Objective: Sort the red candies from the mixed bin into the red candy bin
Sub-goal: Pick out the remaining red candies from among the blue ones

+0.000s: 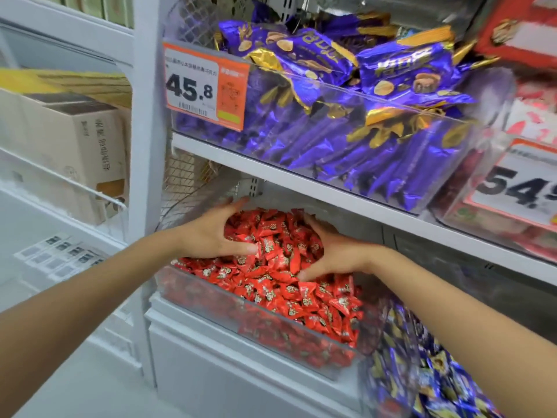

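Note:
A clear plastic bin (211, 292) on the lower shelf is heaped with red wrapped candies (280, 282). Both my hands are inside it, at the back of the heap. My left hand (215, 230) lies on the left side of the pile, fingers spread and pointing toward the back wall, thumb along the candies. My right hand (328, 251) cups the right side of the pile, fingers spread, thumb low at the front. The two hands face each other with a mound of candies between them. Neither hand pinches a single candy that I can see.
A bin of blue and gold wrapped candies (428, 384) stands to the lower right of the red bin. Above, a clear bin of purple packets (331, 95) carries a 45.8 price tag (193, 86). Red packaging and a 54 tag (518, 188) sit at right. Cardboard boxes (75, 146) fill the left shelf.

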The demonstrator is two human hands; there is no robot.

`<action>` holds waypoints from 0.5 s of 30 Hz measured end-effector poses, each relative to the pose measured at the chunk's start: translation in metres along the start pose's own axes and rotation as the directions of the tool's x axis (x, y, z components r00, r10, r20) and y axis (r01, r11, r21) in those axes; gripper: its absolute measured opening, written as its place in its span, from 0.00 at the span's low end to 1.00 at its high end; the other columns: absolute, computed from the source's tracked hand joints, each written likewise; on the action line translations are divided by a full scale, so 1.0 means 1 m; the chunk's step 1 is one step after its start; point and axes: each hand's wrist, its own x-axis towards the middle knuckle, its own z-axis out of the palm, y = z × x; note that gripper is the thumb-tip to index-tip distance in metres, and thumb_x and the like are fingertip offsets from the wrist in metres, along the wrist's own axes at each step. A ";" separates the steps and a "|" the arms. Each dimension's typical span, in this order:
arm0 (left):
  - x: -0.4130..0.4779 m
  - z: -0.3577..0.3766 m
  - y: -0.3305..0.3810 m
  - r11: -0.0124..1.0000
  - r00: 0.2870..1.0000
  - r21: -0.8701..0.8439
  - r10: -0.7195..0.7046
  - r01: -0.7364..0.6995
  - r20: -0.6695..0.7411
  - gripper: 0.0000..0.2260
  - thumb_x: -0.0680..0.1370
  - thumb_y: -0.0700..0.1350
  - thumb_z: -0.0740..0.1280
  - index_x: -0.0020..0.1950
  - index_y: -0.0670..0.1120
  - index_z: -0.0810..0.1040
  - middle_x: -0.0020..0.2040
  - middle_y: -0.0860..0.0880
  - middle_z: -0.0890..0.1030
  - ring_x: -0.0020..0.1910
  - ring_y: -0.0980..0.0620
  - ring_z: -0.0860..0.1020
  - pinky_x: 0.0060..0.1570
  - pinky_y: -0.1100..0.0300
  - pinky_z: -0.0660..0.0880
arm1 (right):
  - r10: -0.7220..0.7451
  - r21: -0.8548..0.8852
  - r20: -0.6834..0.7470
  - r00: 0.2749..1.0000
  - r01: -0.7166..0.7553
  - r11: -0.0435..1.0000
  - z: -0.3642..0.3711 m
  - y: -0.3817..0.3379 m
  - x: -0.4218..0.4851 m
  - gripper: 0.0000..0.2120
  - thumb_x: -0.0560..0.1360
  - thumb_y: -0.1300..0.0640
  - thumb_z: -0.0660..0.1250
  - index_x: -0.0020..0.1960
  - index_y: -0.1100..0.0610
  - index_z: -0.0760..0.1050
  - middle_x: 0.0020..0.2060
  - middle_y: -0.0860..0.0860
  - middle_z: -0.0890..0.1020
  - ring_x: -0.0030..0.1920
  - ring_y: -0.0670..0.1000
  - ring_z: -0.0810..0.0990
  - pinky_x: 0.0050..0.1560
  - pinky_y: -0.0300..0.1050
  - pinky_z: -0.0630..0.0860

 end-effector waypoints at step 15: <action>0.004 0.016 -0.011 0.980 0.902 -0.086 -0.200 0.181 -0.383 0.16 0.74 0.38 0.71 0.62 0.43 0.79 0.48 0.47 0.82 0.39 0.53 0.79 0.36 0.65 0.71 | -0.072 0.142 -0.090 0.993 0.084 0.986 0.013 -0.006 -0.037 0.48 0.71 0.49 0.74 0.79 0.47 0.45 0.77 0.45 0.52 0.75 0.43 0.54 0.68 0.30 0.51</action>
